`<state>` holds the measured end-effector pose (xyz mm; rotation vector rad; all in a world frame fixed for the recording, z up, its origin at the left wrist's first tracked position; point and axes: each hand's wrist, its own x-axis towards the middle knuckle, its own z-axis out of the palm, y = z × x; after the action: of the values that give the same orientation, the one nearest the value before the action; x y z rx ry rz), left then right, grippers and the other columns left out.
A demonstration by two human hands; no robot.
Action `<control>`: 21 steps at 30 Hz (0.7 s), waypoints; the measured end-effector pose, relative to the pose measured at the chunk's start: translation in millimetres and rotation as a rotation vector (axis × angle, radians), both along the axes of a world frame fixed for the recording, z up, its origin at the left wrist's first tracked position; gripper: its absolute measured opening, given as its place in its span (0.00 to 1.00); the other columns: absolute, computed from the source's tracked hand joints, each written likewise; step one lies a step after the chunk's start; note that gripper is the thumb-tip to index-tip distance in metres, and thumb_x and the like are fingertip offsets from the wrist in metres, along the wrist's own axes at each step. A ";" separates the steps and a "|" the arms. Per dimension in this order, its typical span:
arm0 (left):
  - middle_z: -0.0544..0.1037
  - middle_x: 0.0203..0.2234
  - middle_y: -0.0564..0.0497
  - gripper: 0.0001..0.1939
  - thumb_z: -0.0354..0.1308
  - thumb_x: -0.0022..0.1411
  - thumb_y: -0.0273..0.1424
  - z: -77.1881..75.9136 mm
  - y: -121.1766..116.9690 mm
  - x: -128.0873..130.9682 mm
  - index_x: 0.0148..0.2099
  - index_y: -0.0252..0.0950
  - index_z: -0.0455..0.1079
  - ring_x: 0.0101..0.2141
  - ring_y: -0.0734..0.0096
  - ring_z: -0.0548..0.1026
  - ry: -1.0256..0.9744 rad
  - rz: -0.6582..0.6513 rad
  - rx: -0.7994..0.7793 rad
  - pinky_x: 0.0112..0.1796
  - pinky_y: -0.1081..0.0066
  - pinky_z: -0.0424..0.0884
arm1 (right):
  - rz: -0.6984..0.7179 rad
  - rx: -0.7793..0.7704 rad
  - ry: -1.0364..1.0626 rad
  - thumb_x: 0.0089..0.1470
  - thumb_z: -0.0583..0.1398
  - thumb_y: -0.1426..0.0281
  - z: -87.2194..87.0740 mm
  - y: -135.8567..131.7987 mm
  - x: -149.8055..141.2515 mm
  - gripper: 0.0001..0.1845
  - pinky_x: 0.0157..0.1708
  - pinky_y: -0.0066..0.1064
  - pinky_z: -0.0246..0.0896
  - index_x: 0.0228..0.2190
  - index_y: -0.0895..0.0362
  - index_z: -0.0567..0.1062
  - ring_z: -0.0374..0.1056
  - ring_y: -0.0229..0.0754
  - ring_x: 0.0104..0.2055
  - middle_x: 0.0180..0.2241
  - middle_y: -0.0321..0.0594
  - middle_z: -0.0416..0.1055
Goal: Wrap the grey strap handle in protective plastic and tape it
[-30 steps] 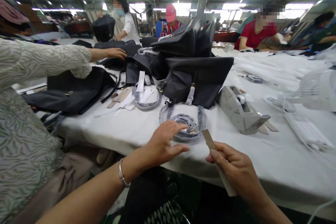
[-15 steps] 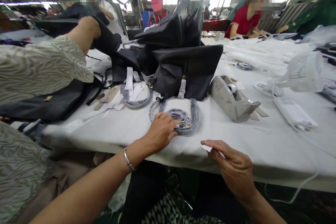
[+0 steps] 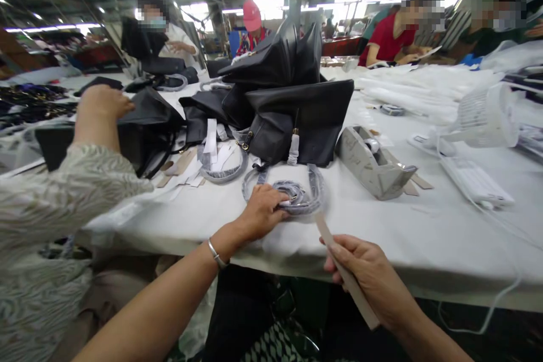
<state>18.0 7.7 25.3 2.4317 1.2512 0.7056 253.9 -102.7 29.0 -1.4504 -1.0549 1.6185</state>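
My left hand (image 3: 261, 212) lies on the near edge of a coiled strap (image 3: 292, 195), wrapped in grey plastic and fitted with small gold clasps, with its fingers curled against the coil. My right hand (image 3: 369, 277) grips a long tan strip (image 3: 344, 271) of card or leather, off the table's front edge and apart from the coil. Just beyond the coil stand stacked black leather handbags (image 3: 292, 136). A co-worker's hand (image 3: 104, 104), reaching from a patterned sleeve (image 3: 63, 192), rests on another black bag (image 3: 146, 121).
A grey tape dispenser (image 3: 375, 162) stands on the white-covered table (image 3: 339, 243) to the right of the coil. A second wrapped strap (image 3: 223, 172) and white labels (image 3: 211, 144) lie near the bags. A white fan (image 3: 486, 116) stands at the right. Several co-workers sit beyond.
The tan strip shows clearly in my right hand again, and my left hand stays on the coil. The co-worker's hand has moved down onto the black bag.
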 end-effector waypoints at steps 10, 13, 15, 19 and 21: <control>0.77 0.32 0.50 0.22 0.70 0.45 0.37 7.1 11.2 -5.5 0.41 0.30 0.75 0.33 0.71 0.71 -0.768 0.020 -0.603 0.37 0.73 0.64 | 0.182 -0.257 -0.011 0.58 0.53 0.75 36.0 64.6 -30.1 0.08 0.15 0.18 0.54 0.38 0.63 0.70 0.63 0.29 0.16 0.25 0.40 0.73; 0.76 0.33 0.50 0.24 0.71 0.45 0.39 13.5 11.5 -4.9 0.42 0.30 0.75 0.33 0.72 0.70 -0.879 0.022 -0.643 0.37 0.73 0.65 | 0.164 -0.241 -0.042 0.57 0.53 0.79 52.6 81.6 -49.6 0.12 0.18 0.20 0.60 0.42 0.65 0.70 0.65 0.32 0.17 0.24 0.42 0.73; 0.76 0.33 0.50 0.24 0.70 0.46 0.40 15.3 13.0 -4.3 0.43 0.30 0.74 0.33 0.72 0.70 -0.896 0.024 -0.653 0.38 0.72 0.65 | 0.146 -0.206 -0.064 0.56 0.52 0.81 53.7 90.6 -58.5 0.16 0.16 0.20 0.58 0.46 0.63 0.69 0.65 0.33 0.17 0.24 0.42 0.73; 0.73 0.40 0.46 0.17 0.68 0.47 0.33 9.3 12.7 1.2 0.41 0.33 0.75 0.43 0.62 0.70 -0.712 0.045 -0.456 0.49 0.65 0.65 | 0.065 -0.149 0.031 0.54 0.57 0.78 33.0 100.2 -65.5 0.13 0.12 0.19 0.53 0.43 0.62 0.71 0.63 0.32 0.16 0.23 0.39 0.72; 0.69 0.48 0.45 0.16 0.68 0.46 0.29 5.8 10.8 4.9 0.40 0.35 0.76 0.52 0.57 0.66 -0.624 0.050 -0.364 0.55 0.62 0.61 | 0.018 -0.151 0.090 0.52 0.61 0.76 20.5 99.7 -64.8 0.10 0.12 0.18 0.53 0.39 0.63 0.72 0.62 0.31 0.17 0.22 0.38 0.71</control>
<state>22.9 18.5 31.1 1.7014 1.0638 1.0394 189.1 -2.9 49.5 -1.4533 -0.9143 1.7917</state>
